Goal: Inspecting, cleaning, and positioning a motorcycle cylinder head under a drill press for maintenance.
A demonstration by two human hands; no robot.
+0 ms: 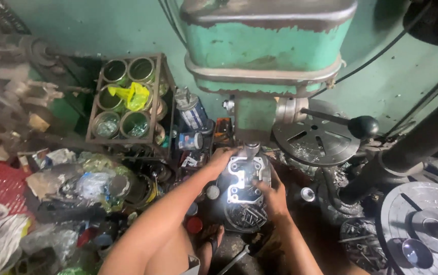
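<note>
A bright metal engine casting [243,179] with several round holes lies on a round slotted drill table [244,216] under the spindle [252,148] of a green drill press [264,56]. My left hand [223,157] grips the casting's upper left corner. Over its lower right edge my right hand [272,196] presses down and holds it. Metal shavings cover the bare part of the table below the casting.
A black-knobbed feed lever [354,125] juts out to the right above a second slotted round table [314,141]. A rack of tins [127,99] stands at the left over a cluttered heap. Another round machine table [425,219] sits at the lower right.
</note>
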